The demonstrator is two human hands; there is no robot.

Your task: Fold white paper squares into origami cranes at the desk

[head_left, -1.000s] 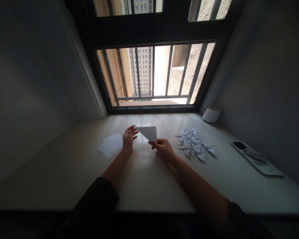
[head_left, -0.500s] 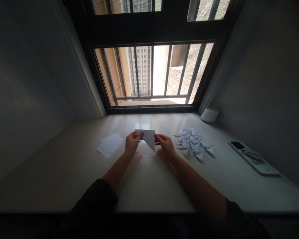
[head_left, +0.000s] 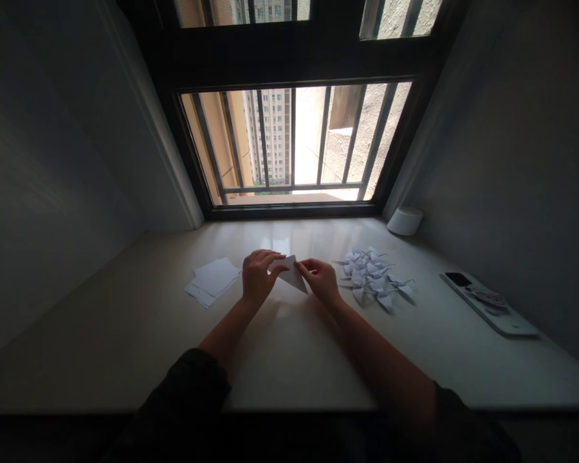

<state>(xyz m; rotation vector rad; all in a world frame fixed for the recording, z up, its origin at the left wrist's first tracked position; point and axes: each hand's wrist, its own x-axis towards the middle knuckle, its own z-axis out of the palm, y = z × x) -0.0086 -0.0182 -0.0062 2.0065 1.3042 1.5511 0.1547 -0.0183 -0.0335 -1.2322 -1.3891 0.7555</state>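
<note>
A white paper folded into a triangle (head_left: 293,276) is held low over the pale sill counter (head_left: 289,347), between both hands. My left hand (head_left: 257,276) curls its fingers over the paper's left part. My right hand (head_left: 321,278) pinches the paper's right edge with thumb and fingers. The paper's point aims down and to the right.
A stack of white square sheets (head_left: 212,281) lies left of my hands. A pile of folded white paper cranes (head_left: 374,278) lies to the right. A white round container (head_left: 404,220) stands by the window corner. A flat tray with a phone (head_left: 487,302) lies at far right. A barred window (head_left: 294,145) is behind.
The triangle was held up by my right hand with my left hand open beside it. Both hands then closed on it, drew together and lowered it toward the counter.
</note>
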